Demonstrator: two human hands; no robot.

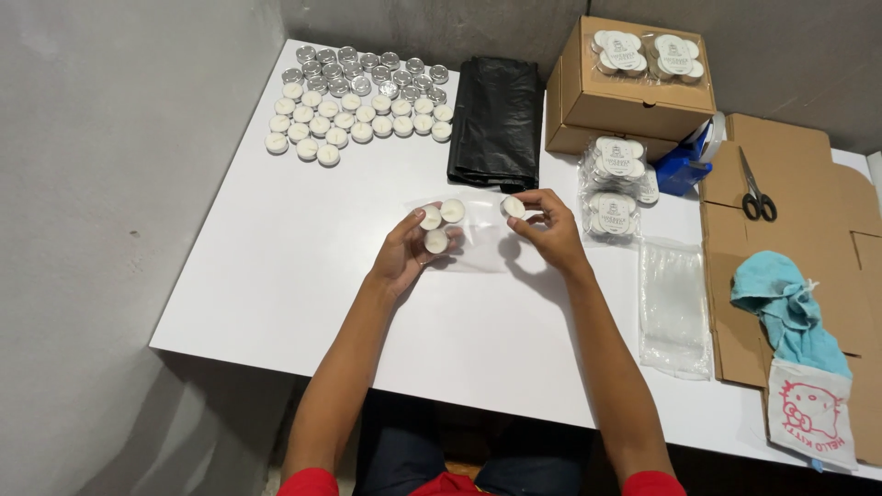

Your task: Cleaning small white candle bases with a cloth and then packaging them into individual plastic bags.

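My left hand (409, 253) holds a clear plastic bag (478, 243) with three white tealight candles (439, 225) inside it, just above the white table (303, 266). My right hand (544, 225) pinches one more tealight (513, 208) at the bag's right side. Both hands are close together over the middle of the table.
Rows of loose tealights (358, 106) fill the far left corner. A folded black plastic bag (496, 119) lies beside closed cardboard boxes (625, 92) topped with packed bags. More packed bags (616, 188), empty clear bags (675, 303), a blue tape dispenser (684, 165), scissors (755, 188), flat cardboard and a blue cloth (785, 303) sit right.
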